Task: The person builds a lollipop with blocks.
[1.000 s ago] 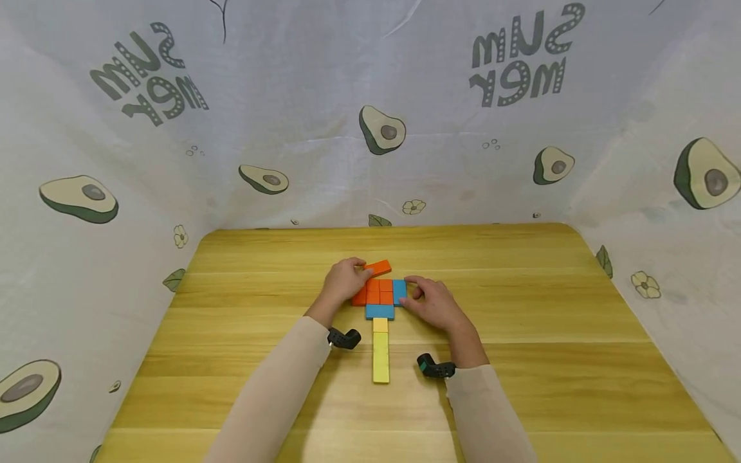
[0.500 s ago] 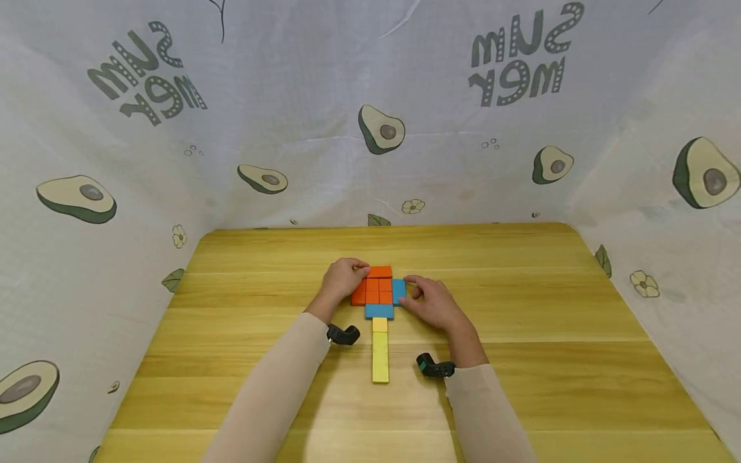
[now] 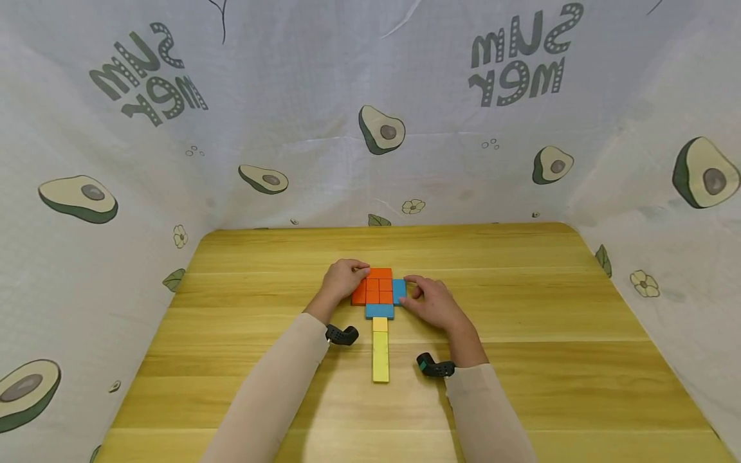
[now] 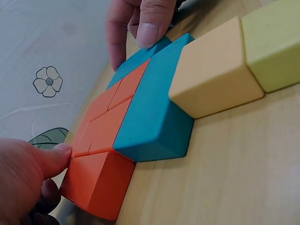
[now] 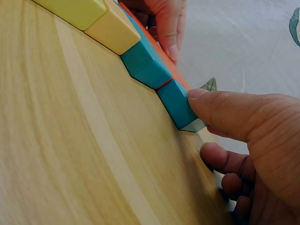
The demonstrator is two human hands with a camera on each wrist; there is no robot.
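My left hand [image 3: 343,279] pinches the left end of an orange block [image 3: 381,273] at the top of a flat block figure. In the left wrist view its thumb [image 4: 54,158] lies against the orange pieces; its other fingers are partly hidden. My right hand [image 3: 435,302] holds a blue block [image 3: 399,291] on the figure's right side, thumb at the near end and index finger at the far end. Small orange squares [image 3: 379,291] fill the middle, with another orange block [image 3: 358,294] at left. Below lie a second blue block [image 3: 379,312], a pale orange block [image 3: 379,325] and a long yellow-green block [image 3: 380,357].
The figure lies on a wood-grain table [image 3: 538,308]. A white cloth [image 3: 312,116] printed with avocados hangs behind and on both sides. Black wrist cameras, one on the left wrist [image 3: 343,335] and one on the right [image 3: 435,366], sit near the figure's lower part.
The top orange block, tilted and apart one second ago, has been straightened and drawn down against the orange squares by my left hand. My right hand has stayed on the blue block.
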